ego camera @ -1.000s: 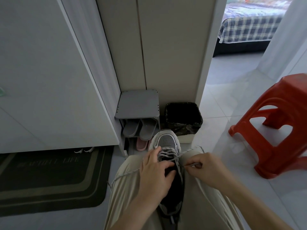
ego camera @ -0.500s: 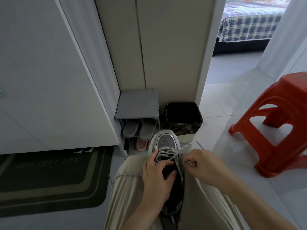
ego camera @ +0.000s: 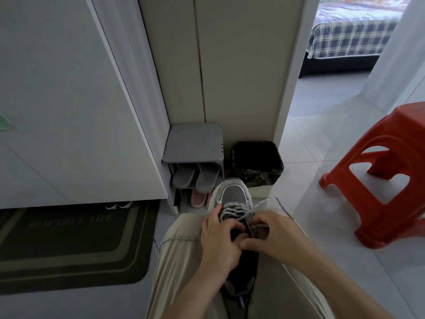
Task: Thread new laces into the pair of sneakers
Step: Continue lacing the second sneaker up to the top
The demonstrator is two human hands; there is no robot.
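Sneaker (ego camera: 232,194), grey and white, lies along the middle of the person's lap (ego camera: 179,268), in the gap between the thighs, toe pointing away over the knees. The left hand (ego camera: 218,242) grips its laced upper, fingers curled over the left side. The right hand (ego camera: 276,236) touches the right side, fingertips pinching the speckled lace (ego camera: 264,202), which loops over the right knee. Another strand trails to the lap's left edge.
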